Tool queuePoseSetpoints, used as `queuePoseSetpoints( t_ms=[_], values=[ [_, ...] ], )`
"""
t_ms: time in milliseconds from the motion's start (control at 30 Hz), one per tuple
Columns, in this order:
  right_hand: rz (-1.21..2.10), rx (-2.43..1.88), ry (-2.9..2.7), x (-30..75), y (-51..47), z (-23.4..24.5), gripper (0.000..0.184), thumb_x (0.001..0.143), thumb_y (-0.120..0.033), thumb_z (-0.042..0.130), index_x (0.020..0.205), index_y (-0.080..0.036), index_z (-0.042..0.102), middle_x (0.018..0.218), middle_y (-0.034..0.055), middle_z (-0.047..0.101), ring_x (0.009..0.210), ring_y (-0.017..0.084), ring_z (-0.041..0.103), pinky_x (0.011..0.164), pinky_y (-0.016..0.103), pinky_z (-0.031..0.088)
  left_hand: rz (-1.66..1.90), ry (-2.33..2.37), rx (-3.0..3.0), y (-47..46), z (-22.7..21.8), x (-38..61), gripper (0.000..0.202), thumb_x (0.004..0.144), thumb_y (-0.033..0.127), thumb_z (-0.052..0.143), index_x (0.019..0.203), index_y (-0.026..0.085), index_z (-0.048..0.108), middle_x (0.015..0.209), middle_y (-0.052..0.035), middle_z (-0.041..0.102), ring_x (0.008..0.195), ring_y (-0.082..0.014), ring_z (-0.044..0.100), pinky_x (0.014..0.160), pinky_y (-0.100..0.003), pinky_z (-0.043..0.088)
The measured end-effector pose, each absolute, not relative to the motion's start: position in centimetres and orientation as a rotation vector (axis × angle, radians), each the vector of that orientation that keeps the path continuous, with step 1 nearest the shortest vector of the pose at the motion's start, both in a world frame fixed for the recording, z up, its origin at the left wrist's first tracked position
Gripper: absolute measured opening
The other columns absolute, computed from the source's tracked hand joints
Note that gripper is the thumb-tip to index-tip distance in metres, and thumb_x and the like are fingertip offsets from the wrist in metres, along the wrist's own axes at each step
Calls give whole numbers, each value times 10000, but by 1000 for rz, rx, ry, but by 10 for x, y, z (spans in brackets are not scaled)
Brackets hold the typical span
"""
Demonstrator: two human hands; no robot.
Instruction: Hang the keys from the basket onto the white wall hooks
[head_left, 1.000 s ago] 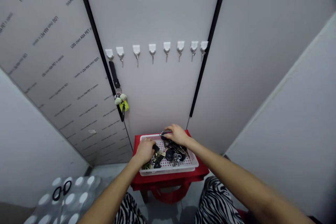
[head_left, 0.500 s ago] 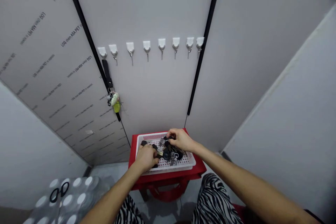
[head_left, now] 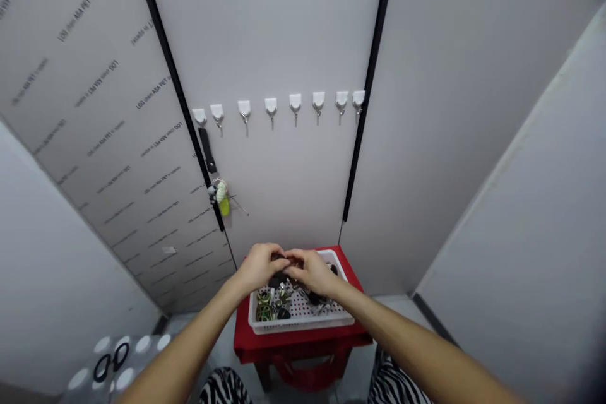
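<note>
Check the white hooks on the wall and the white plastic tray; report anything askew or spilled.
The white hooks with metal prongs look unevenly spaced: the pair at each end stands closer together than the others, and the rightmost hook crowds the long black strip. Nothing looks spilled from the white perforated plastic tray.

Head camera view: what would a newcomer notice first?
Probably the bright red cloth low in the middle, with a white basket on it and the left hand and right hand close together above. Higher up, eight white hooks line the wall; a black strap hangs below the leftmost.
</note>
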State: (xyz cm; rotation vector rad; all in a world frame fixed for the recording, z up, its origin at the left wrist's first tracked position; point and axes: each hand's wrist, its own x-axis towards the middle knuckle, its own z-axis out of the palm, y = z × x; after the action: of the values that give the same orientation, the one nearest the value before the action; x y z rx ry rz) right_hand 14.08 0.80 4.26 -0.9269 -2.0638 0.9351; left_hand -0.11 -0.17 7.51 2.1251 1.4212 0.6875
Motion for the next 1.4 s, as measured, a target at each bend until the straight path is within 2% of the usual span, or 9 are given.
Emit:
queuePoseSetpoints(
  t_ms=[100,267,433,667,867,967,1233,1400],
  values=[
    [1101,-933,-1908,129,10,47,174,636,-217,446,755,-139,547,662,3,562,583,84,475,546,194,370,816,1398,1939,3,88,-7,210,580,322,459,606,135,551,518,16,520,495,-85,431,472,-183,315],
    [1156,-907,-1841,120,17,68,100,611,-201,456,644,-138,527,529,-27,513,490,68,443,492,183,356,1099,1334,1686,13,107,-17,209,541,335,508,575,129,511,482,30,476,465,-67,413,464,-180,326],
    [1047,-857,-1683,103,39,115,111,605,-216,455,624,-127,519,521,-18,511,487,66,441,498,185,356,1366,1284,1367,17,112,-26,294,577,374,469,753,139,475,652,-14,537,548,-81,486,484,-187,364],
    [925,-772,-1636,57,78,192,139,602,-239,440,602,-121,512,462,-19,492,442,58,428,437,166,343,1592,1322,1364,36,139,-33,275,551,297,508,774,137,513,742,-37,568,597,-87,492,510,-184,357],
    [636,-828,-1771,16,107,227,157,609,-253,437,583,-132,534,474,-17,523,436,58,441,457,167,357,1770,1295,1310,72,179,-53,199,574,294,461,648,127,541,548,13,537,444,-52,432,449,-179,328],
    [551,-904,-1802,3,118,238,174,625,-255,424,587,-138,547,487,-9,541,441,61,452,457,165,357,1794,1291,1314,85,187,-65,204,576,299,457,593,115,542,490,20,510,408,-47,406,424,-176,314],
    [456,-1125,-1764,-8,135,229,218,648,-257,398,581,-140,570,553,28,575,508,88,494,503,186,363,1696,1511,1372,101,179,-77,182,606,212,433,698,120,562,516,9,528,411,-51,425,436,-178,337],
    [432,-1075,-1842,6,124,218,255,675,-288,375,674,-132,577,617,32,587,537,90,509,518,186,367,1694,1599,1332,94,163,-78,292,586,168,450,868,125,513,647,-17,554,495,-68,470,473,-184,359]
  ],
)
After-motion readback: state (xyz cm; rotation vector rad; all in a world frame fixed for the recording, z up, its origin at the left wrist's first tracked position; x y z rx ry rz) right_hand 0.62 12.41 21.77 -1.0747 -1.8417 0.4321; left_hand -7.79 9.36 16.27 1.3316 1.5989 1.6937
